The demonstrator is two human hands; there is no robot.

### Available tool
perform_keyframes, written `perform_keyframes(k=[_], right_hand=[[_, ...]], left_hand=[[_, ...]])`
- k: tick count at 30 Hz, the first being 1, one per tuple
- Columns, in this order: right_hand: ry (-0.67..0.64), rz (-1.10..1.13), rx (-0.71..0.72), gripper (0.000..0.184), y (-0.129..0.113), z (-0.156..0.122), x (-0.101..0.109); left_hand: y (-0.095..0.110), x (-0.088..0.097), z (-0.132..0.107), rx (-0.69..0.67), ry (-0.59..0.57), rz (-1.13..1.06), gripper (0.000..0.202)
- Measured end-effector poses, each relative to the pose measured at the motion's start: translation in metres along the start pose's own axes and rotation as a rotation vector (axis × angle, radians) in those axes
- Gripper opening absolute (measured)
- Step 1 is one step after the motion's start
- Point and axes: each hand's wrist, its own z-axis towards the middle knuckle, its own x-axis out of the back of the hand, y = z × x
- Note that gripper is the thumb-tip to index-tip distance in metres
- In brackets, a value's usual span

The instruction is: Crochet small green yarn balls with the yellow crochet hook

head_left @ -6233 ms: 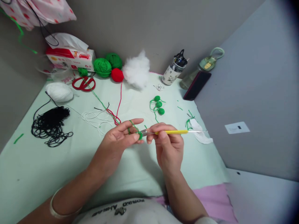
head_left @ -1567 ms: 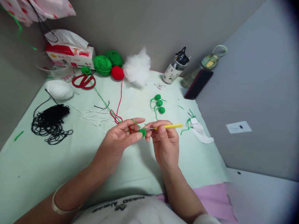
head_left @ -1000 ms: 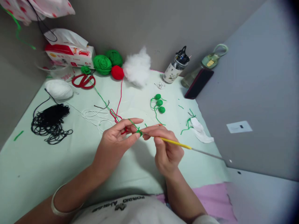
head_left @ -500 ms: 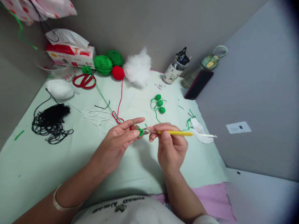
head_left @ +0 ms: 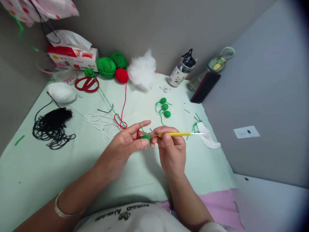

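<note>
Between thumb and fingers my left hand (head_left: pixel 127 140) pinches a small green crochet piece (head_left: pixel 145 137). Green yarn (head_left: pixel 106 99) runs from a small green ball at the back to this hand and over its raised index finger. My right hand (head_left: pixel 172 146) grips a crochet hook (head_left: pixel 177 134) by its yellow handle. The hook's metal tip points left and lies at the green piece; whether it is through a stitch I cannot tell. Red yarn (head_left: pixel 137 133) shows by my left fingers. Three small green crocheted balls (head_left: pixel 164 107) lie beyond my hands.
At the back stand a tissue pack (head_left: pixel 74 58), green yarn balls (head_left: pixel 106 67), a red ball (head_left: pixel 122 75), white stuffing (head_left: pixel 142 70), a jar (head_left: pixel 180 74) and a phone (head_left: pixel 206 87) against a bottle. Red-handled scissors (head_left: pixel 87 85), white yarn (head_left: pixel 61 92) and tangled black yarn (head_left: pixel 54 124) lie left.
My right hand and the hook have moved left, closer to my left hand, and the hook's tip has gone further across the green piece. My left hand has barely shifted.
</note>
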Motion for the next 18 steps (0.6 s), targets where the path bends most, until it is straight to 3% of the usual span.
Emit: perform_keyframes(k=[5, 11, 14, 18], right_hand=[[0.068, 0.119, -0.204, 0.019, -0.003, 0.008, 0.004], [0.075, 0.225, -0.326, 0.022, -0.003, 0.012, 0.009], [-0.024, 0.194, -0.276, 0.015, -0.002, 0.009, 0.009], [-0.068, -0.071, -0.008, 0.006, 0.000, 0.003, 0.005]], left_hand=[[0.001, 0.007, 0.004, 0.106, -0.116, -0.115, 0.047], [-0.001, 0.008, 0.007, 0.067, -0.168, -0.192, 0.032], [-0.003, 0.006, 0.006, 0.008, -0.127, -0.115, 0.034], [-0.007, 0.002, 0.003, -0.100, 0.028, 0.091, 0.038]])
